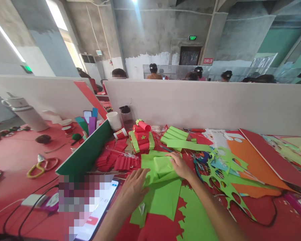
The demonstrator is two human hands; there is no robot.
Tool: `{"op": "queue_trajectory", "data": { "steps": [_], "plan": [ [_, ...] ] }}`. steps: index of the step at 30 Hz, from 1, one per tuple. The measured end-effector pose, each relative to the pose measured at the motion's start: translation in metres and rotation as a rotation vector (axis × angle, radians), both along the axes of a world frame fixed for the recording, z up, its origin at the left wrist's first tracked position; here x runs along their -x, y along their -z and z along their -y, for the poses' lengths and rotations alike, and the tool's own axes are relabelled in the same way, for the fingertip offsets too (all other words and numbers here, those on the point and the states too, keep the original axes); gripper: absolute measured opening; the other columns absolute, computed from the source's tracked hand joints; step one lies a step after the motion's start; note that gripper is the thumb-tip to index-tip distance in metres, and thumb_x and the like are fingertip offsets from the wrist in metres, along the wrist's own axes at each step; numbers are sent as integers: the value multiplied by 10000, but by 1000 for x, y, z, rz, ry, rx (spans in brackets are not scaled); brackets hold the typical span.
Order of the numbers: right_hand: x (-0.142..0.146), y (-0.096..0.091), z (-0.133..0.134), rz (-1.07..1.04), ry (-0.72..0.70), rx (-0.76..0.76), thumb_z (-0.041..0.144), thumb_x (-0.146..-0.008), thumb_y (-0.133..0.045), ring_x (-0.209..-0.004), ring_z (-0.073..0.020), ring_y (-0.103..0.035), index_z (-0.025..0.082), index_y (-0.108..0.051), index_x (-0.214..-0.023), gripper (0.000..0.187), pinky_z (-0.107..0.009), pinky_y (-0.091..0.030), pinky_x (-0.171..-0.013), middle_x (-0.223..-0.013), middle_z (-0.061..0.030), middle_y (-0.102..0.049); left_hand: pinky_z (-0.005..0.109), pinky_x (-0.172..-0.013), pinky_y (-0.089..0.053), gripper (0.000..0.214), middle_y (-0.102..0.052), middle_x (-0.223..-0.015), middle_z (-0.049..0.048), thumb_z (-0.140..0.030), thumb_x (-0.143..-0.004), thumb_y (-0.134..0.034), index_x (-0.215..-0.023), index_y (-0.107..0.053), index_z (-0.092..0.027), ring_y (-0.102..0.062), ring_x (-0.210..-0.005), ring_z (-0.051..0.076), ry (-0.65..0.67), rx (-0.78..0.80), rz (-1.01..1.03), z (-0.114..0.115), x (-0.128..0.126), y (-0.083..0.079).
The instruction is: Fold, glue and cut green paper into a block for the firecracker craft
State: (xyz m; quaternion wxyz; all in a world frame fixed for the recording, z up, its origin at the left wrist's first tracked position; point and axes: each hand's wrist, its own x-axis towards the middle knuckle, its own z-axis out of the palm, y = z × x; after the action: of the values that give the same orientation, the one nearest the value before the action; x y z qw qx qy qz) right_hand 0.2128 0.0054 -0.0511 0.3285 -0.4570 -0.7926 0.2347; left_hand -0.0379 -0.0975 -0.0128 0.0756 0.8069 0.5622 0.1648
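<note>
Green paper (163, 164) is lying partly folded between your hands on the red table (286, 227), just in front of the red-and-green stacked model (141, 137). You seem to be folding or smoothing it: your right hand (180, 164) is touching its folded part, your left hand (132, 187) its left side. I cannot tell whether either hand's fingers are pinching it. The next move probably calls for steadying one edge while pressing the fold.

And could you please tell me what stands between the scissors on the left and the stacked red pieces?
In the head view, a dark green board stands between the scissors and the stacked red pieces.
</note>
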Motion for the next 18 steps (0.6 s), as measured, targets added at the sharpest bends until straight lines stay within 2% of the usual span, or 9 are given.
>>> {"op": "queue_trajectory", "data": {
  "steps": [2, 5, 7, 12, 15, 18],
  "plan": [
    [0, 1, -1, 5, -8, -15, 169, -955, -377, -1197, -231, -524, 226, -609, -1231, 365, -444, -383, -1067, -1195, -82, -631, 392, -904, -438, 469, -675, -1143, 64, -114, -776, -688, -1208, -569, -254, -592, -1102, 289, 15, 35, -52, 0, -2, 9],
    [-1, 1, -2, 32, -32, -39, 143, -950, -380, -1197, -240, -522, 229, -609, -1243, 382, -460, -378, -1068, -1191, -83, -640, 360, -816, -430, 109, -711, -921, 42, -170, -888, -590, -933, -667, -234, -637, -920, 251, 63, 34, -48, -11, -9, 11],
    [-1, 1, -2, 49, -36, -54, 127, -946, -382, -1192, -246, -523, 233, -610, -1244, 391, -471, -376, -1065, -1179, -82, -649, 339, -781, -420, 158, -704, -883, 44, -203, -932, -539, -856, -676, -222, -634, -864, 230, 71, -2, 11, -21, -10, 7],
    [2, 0, -2, 84, 16, -67, 126, -949, -374, -1151, -248, -537, 220, -610, -1247, 392, -476, -378, -1054, -1159, -84, -657, 340, -781, -405, 131, -690, -942, 62, -234, -930, -552, -892, -675, -208, -601, -895, 236, 67, -117, 30, -45, -10, 4],
    [4, 1, -2, 86, 53, -67, 127, -952, -361, -1129, -247, -542, 208, -611, -1244, 392, -460, -390, -1040, -1141, -86, -660, 346, -787, -405, 138, -677, -957, 64, -203, -935, -513, -903, -647, -203, -585, -913, 240, 51, -143, 24, -46, -10, 7],
    [4, 3, -3, 72, 65, -75, 133, -957, -356, -1123, -244, -548, 214, -612, -1240, 391, -448, -406, -1021, -1163, -81, -655, 345, -770, -417, 135, -660, -929, 68, -165, -917, -489, -867, -611, -193, -584, -896, 241, 1, -103, 49, -40, -8, 11]
  ]
}}
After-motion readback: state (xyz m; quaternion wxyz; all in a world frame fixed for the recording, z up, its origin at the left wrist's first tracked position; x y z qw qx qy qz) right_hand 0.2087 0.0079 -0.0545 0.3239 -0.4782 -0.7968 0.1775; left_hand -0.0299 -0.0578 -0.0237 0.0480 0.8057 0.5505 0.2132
